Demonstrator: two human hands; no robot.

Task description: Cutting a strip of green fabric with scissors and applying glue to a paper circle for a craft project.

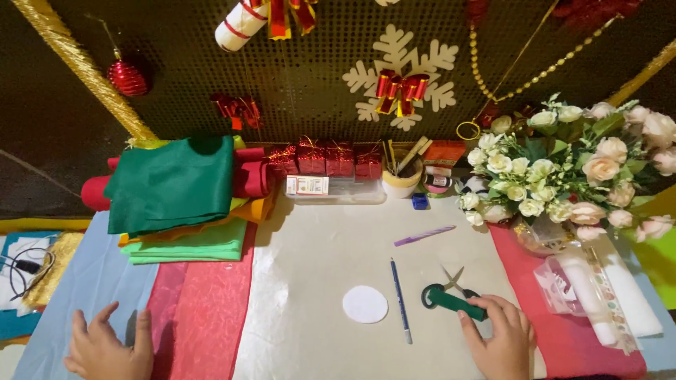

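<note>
Fingers of the right hand (501, 341) close on a green felt strip (458, 304) lying over the scissors (448, 287) at five o'clock on the table. At nine o'clock of them lie a blue pencil (401, 300) and a white felt disc (365, 304). The left hand (109, 346) rests flat, fingers spread, holding nothing, at seven o'clock.

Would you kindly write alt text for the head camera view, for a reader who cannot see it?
A person's right hand holds a rolled green felt piece over scissors on a craft table, while the left hand rests flat on blue fabric. Between the hands lie a white felt circle and a blue pencil; folded felt and a rose bouquet sit behind.
</note>
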